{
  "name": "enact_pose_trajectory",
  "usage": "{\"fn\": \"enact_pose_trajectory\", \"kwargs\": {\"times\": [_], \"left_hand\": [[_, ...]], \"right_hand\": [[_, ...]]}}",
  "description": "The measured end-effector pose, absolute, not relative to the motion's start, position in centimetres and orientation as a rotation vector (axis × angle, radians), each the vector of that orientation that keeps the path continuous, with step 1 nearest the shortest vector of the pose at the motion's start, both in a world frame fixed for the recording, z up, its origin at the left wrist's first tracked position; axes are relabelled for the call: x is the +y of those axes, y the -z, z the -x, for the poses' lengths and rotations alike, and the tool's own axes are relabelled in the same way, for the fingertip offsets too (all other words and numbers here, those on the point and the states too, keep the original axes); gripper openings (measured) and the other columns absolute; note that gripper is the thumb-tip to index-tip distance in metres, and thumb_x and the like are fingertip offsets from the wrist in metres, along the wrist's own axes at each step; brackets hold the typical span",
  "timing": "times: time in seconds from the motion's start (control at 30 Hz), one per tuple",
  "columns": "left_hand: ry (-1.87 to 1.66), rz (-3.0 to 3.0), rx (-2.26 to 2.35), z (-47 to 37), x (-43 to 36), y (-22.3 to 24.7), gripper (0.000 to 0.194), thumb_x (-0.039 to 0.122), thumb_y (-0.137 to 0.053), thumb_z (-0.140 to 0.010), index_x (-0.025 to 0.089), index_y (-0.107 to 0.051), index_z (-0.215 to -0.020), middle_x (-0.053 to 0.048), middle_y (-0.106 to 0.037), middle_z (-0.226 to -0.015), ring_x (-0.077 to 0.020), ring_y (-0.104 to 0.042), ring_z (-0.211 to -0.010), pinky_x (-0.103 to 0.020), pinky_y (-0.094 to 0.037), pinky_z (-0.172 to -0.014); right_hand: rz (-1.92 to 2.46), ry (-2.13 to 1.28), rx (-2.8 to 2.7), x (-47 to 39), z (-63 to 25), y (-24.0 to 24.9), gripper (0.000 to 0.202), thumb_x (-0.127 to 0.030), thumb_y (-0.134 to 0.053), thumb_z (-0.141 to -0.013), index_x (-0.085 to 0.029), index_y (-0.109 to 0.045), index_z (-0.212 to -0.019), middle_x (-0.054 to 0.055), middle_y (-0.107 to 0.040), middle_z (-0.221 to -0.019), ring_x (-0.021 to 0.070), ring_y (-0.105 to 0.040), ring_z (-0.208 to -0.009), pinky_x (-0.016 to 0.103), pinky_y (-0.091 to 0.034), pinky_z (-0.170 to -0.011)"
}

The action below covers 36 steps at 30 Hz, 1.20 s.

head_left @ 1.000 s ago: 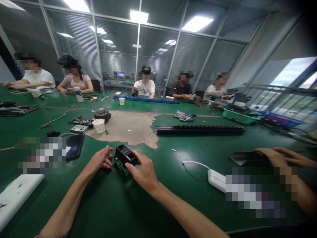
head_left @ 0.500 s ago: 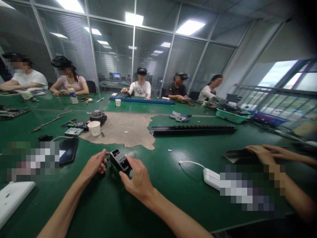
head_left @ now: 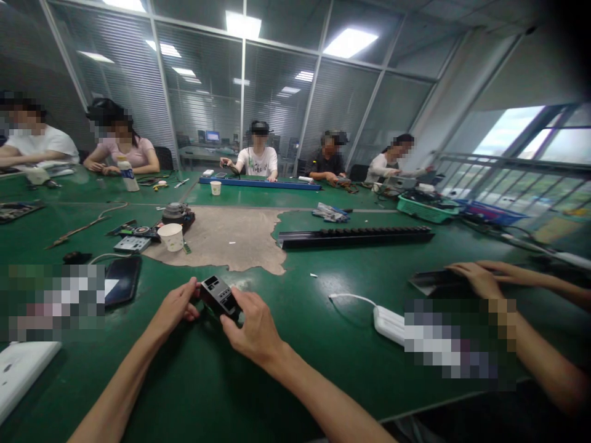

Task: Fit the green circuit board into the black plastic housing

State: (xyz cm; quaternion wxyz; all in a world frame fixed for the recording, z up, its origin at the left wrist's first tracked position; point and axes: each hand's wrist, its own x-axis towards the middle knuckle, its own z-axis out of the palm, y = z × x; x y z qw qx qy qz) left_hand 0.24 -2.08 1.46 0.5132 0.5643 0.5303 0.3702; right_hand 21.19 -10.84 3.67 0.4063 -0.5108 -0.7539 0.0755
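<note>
A small black box-shaped electronic device [head_left: 218, 295], with a grey upper face and dark rectangular openings, is tilted just above the green table [head_left: 295, 344]. My right hand [head_left: 253, 326] grips its near right end, thumb on the near side and fingers over the far side. At the other end, the fingers of my left hand [head_left: 178, 307] are curled in against the device's left edge. The underside of the device is hidden from me.
Beyond the hands lies a torn brown sheet [head_left: 231, 240] with a paper cup [head_left: 171, 237] at its left. A long black rail [head_left: 355, 238] is at the right. Nearby are a phone [head_left: 122, 280], a white power strip [head_left: 390, 326] and a co-worker's hands [head_left: 480, 277]. Several people sit opposite.
The whole view has shifted slightly. The device has turned a little in my hands, its grey face now catching more light. Both hands stay around it.
</note>
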Motion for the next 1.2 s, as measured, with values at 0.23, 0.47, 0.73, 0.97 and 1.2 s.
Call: {"fn": "enact_pose_trajectory", "kwargs": {"times": [0.23,0.47,0.73,0.97,1.2], "left_hand": [[-0.905,-1.383,1.311,-0.1,-2.1,-1.1,0.064,0.071,-0.047,-0.082,0.013,-0.063,-0.105,-0.006,-0.069,-0.075,-0.0146,-0.060,-0.047,-0.024,-0.046,-0.047],[-0.791,-1.239,1.288,0.0,-1.3,-1.6,0.068,0.071,-0.048,-0.081,0.013,-0.061,-0.114,-0.007,-0.068,-0.080,-0.0133,-0.060,-0.051,-0.024,-0.046,-0.049],[-0.733,-1.281,1.279,-0.2,0.6,-1.6,0.064,0.067,-0.049,-0.083,0.016,-0.060,-0.118,-0.009,-0.064,-0.094,-0.0122,-0.062,-0.050,-0.023,-0.046,-0.045],[-0.756,-1.348,1.171,-2.1,-0.5,-0.8,0.069,0.070,-0.045,-0.084,0.014,-0.055,-0.124,-0.006,-0.067,-0.074,-0.0153,-0.063,-0.051,-0.026,-0.051,-0.049],[-0.790,-1.300,1.141,-1.8,-0.5,-0.8,0.067,0.069,-0.049,-0.083,0.012,-0.059,-0.118,-0.003,-0.064,-0.060,-0.0162,-0.063,-0.052,-0.024,-0.050,-0.050]], "right_hand": [[1.279,-0.172,-1.958,-10.7,-21.2,-4.4,0.053,-0.024,-0.059,-0.078,-0.012,-0.050,-0.129,0.012,-0.064,-0.104,0.0254,-0.058,-0.097,0.039,-0.047,-0.089],[1.349,-0.206,-1.977,-10.1,-21.2,-4.3,0.036,-0.028,-0.063,-0.076,-0.018,-0.058,-0.111,0.007,-0.064,-0.096,0.0240,-0.059,-0.090,0.036,-0.047,-0.084],[1.532,-0.162,-1.942,-11.4,-21.1,-3.4,0.035,-0.027,-0.064,-0.073,-0.019,-0.056,-0.107,0.009,-0.062,-0.096,0.0256,-0.056,-0.090,0.037,-0.048,-0.080],[1.568,-0.093,-1.909,-11.8,-20.4,-2.4,0.048,-0.033,-0.062,-0.080,-0.015,-0.051,-0.123,0.013,-0.061,-0.105,0.0277,-0.054,-0.095,0.041,-0.047,-0.084],[1.496,-0.090,-1.822,-11.6,-20.1,-2.5,0.048,-0.034,-0.060,-0.083,-0.013,-0.052,-0.125,0.013,-0.064,-0.108,0.0266,-0.056,-0.097,0.041,-0.046,-0.090]]}}
